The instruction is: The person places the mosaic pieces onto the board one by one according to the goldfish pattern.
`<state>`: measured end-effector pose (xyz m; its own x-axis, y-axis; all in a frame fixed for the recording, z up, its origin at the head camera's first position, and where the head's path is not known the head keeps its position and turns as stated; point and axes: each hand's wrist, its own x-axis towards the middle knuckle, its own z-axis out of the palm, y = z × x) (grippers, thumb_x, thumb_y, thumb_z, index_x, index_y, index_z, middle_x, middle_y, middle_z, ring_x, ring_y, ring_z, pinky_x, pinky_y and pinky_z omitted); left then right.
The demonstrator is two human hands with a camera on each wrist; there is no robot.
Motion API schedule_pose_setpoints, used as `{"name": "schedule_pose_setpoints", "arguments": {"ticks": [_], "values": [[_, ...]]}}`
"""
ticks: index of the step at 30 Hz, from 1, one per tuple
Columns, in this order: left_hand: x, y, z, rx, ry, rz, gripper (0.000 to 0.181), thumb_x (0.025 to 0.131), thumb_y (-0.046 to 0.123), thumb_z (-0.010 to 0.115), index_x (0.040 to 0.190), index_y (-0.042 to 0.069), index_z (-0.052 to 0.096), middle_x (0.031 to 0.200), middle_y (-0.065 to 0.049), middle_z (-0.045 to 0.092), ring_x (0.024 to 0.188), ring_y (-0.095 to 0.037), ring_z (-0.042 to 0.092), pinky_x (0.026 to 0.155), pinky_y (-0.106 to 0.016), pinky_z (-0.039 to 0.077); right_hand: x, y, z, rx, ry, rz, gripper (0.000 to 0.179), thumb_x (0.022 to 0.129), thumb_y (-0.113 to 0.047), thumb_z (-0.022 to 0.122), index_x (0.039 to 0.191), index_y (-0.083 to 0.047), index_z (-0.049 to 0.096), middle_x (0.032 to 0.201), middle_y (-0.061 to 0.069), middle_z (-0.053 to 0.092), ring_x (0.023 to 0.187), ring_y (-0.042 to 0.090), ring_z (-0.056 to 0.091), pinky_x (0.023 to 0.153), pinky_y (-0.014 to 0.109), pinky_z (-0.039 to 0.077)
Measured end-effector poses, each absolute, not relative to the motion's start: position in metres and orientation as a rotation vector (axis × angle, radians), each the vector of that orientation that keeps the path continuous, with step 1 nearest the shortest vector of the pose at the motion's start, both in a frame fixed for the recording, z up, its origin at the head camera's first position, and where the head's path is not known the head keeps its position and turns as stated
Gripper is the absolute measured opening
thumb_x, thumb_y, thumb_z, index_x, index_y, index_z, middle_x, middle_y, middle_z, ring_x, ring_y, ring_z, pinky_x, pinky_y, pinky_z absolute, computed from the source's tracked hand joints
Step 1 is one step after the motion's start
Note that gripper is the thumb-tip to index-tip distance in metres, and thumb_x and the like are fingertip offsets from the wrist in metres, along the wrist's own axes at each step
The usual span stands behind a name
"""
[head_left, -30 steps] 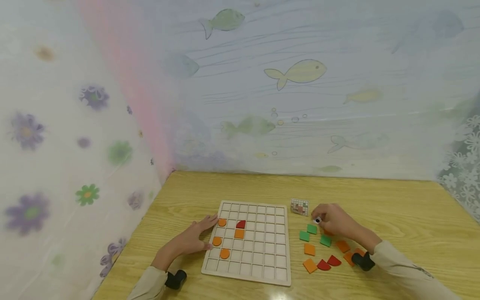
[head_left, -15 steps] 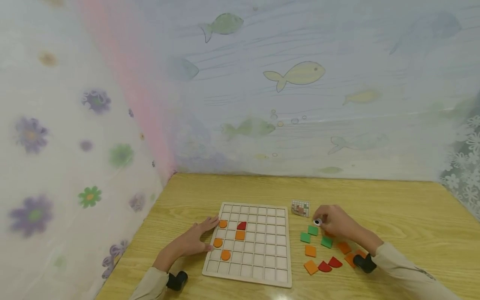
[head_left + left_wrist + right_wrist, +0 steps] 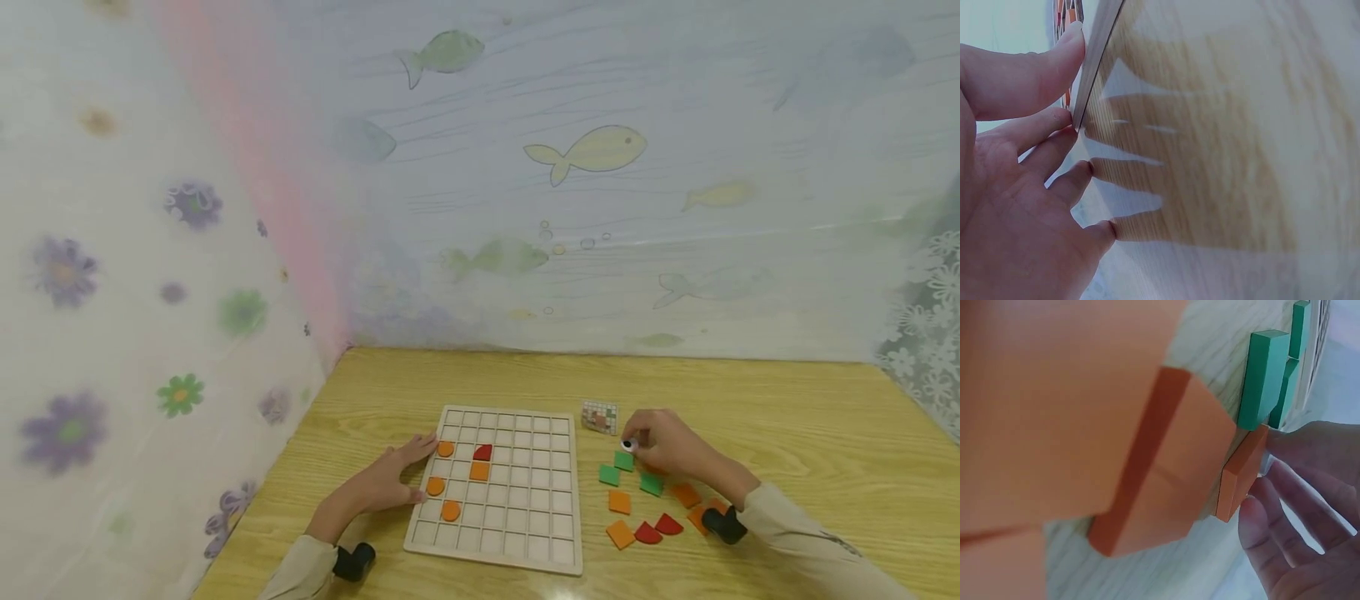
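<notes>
A white disc with a black dot, like an eye piece (image 3: 628,446), is pinched between the thumb and fingertips of my right hand (image 3: 671,443). That hand is low over the loose tiles, to the right of the wooden grid board (image 3: 495,562). My left hand (image 3: 381,482) rests spread at the board's left edge, fingertips and thumb against the rim. Three orange discs, a red quarter-circle (image 3: 483,452) and an orange square (image 3: 479,472) lie in the board's cells. In the right wrist view, an orange tile (image 3: 1244,475) lies right by my right fingers.
Right of the board lie green squares (image 3: 609,476), orange squares (image 3: 619,502) and two red quarter-circles (image 3: 669,524). A small card with a grid pattern (image 3: 600,417) is beyond them. Painted fabric walls stand behind and left of the wooden table (image 3: 825,433).
The eye piece has turned and shifted slightly left in my right fingers. My left hand stays at the board's edge. The head view has tilted a little.
</notes>
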<state>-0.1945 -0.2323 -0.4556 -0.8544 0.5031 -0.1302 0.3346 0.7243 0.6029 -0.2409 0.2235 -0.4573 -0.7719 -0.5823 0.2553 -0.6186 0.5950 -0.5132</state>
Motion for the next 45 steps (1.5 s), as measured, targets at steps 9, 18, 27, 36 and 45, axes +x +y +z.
{"name": "schedule_pose_setpoints", "arguments": {"ticks": [9,18,27,36,45], "values": [[-0.193,-0.232,-0.455,0.669,2.641,0.855,0.077,0.085,0.016,0.070,0.149,0.004,0.028,0.155,-0.016,0.019,0.141,-0.038,0.014,0.107,-0.065,0.005,-0.242,0.222,-0.456,1.054,-2.730,0.935,0.013,0.079,0.004,0.066,0.084,-0.007,0.071,0.079,0.001,0.064,0.062,0.004,0.051,0.054,0.024,0.046],[-0.194,-0.233,-0.455,0.675,2.651,0.847,0.077,0.085,0.021,0.070,0.149,0.004,0.029,0.155,-0.015,0.020,0.141,-0.037,0.014,0.108,-0.065,0.005,-0.236,0.214,-0.447,1.070,-2.690,0.990,0.013,0.079,0.002,0.067,0.085,-0.008,0.071,0.082,0.002,0.064,0.063,0.005,0.053,0.056,0.024,0.050],[-0.194,-0.233,-0.455,0.663,2.639,0.862,0.077,0.085,0.017,0.069,0.149,0.005,0.028,0.155,-0.015,0.018,0.141,-0.037,0.013,0.108,-0.064,0.004,-0.227,0.199,-0.443,1.128,-2.645,1.049,0.010,0.080,0.002,0.067,0.086,-0.006,0.071,0.081,0.000,0.062,0.063,0.004,0.054,0.055,0.023,0.051],[-0.194,-0.233,-0.455,0.677,2.644,0.857,0.077,0.085,0.019,0.070,0.149,0.004,0.028,0.155,-0.016,0.019,0.141,-0.038,0.013,0.107,-0.065,0.004,-0.218,0.176,-0.438,1.229,-2.556,1.125,0.012,0.079,0.004,0.067,0.085,-0.006,0.070,0.082,0.006,0.065,0.061,0.003,0.055,0.053,0.022,0.051],[-0.194,-0.232,-0.454,0.676,2.640,0.866,0.077,0.085,0.017,0.070,0.148,0.003,0.029,0.155,-0.016,0.019,0.141,-0.038,0.014,0.107,-0.065,0.005,-0.209,0.154,-0.442,1.269,-2.566,1.152,0.010,0.079,0.003,0.067,0.085,-0.005,0.070,0.081,0.003,0.064,0.063,0.003,0.055,0.054,0.021,0.051]]}}
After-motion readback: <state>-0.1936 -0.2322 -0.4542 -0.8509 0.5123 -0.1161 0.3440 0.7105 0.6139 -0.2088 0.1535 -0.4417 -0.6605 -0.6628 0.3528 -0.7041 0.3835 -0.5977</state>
